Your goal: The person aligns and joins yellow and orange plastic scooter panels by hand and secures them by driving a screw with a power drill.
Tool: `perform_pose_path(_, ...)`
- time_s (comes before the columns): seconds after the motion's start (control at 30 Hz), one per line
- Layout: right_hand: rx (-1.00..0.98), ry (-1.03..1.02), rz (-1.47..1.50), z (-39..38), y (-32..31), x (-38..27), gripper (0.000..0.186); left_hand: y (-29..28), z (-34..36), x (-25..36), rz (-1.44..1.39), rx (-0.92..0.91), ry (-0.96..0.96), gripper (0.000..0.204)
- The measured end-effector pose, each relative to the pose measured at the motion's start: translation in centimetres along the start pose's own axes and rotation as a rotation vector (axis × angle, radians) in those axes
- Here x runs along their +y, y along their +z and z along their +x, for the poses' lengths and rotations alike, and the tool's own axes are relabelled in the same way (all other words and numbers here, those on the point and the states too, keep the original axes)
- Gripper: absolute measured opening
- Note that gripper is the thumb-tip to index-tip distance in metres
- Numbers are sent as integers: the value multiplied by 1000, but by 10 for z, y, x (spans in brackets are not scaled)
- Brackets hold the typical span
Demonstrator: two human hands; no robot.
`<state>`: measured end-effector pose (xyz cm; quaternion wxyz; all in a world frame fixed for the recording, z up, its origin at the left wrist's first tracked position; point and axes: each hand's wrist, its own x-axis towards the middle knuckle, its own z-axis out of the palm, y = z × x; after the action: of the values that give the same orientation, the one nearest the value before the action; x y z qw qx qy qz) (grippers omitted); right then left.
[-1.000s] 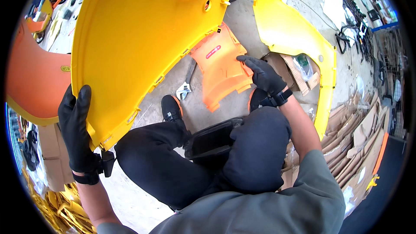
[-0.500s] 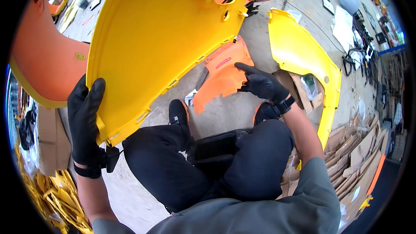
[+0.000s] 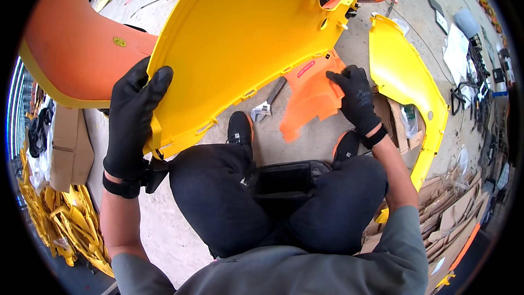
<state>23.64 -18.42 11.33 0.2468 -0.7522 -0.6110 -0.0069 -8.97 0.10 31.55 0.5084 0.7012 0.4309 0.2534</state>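
Observation:
My left hand (image 3: pixel 134 117), in a black glove, is closed round the lower left edge of a large yellow plastic body panel (image 3: pixel 234 27). The panel stands tilted before me, its smooth hollow side showing and clips along its lower edge. In my right hand (image 3: pixel 357 98), also gloved, is the right edge of a smaller orange panel (image 3: pixel 314 95) with a red label. Its upper end passes behind the yellow panel, and the fingertips under it are hidden. An adjustable wrench (image 3: pixel 267 106) lies on the floor just left of the orange piece.
A curved orange panel (image 3: pixel 82 49) with yellow trim stands at left. Another yellow panel (image 3: pixel 398 60) lies right, partly over a cardboard box (image 3: pixel 397 123). Flattened cardboard (image 3: pixel 436 224) is stacked lower right, yellow parts (image 3: pixel 71 224) lower left. A black bin (image 3: pixel 286 177) sits between my legs.
The view has shifted, so most things sit farther right in it. My right index finger, stretched out before, is now bent in at the orange panel's edge. More of the wrench shows.

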Motion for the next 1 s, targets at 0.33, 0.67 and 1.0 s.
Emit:
perform_pose_path(0.33, -119, -142, 175, 4, 34, 32, 49, 6, 7, 0, 77, -48, 4, 46)
perform_pose_path(0.67, -44, -68, 307, -25, -14, 40, 44, 18, 15, 15, 78, -154, 40, 40)
perform_pose_path(1.0, 307, 619, 608, -114, -144, 32, 33, 20, 10, 41, 184, -266, 19, 32)
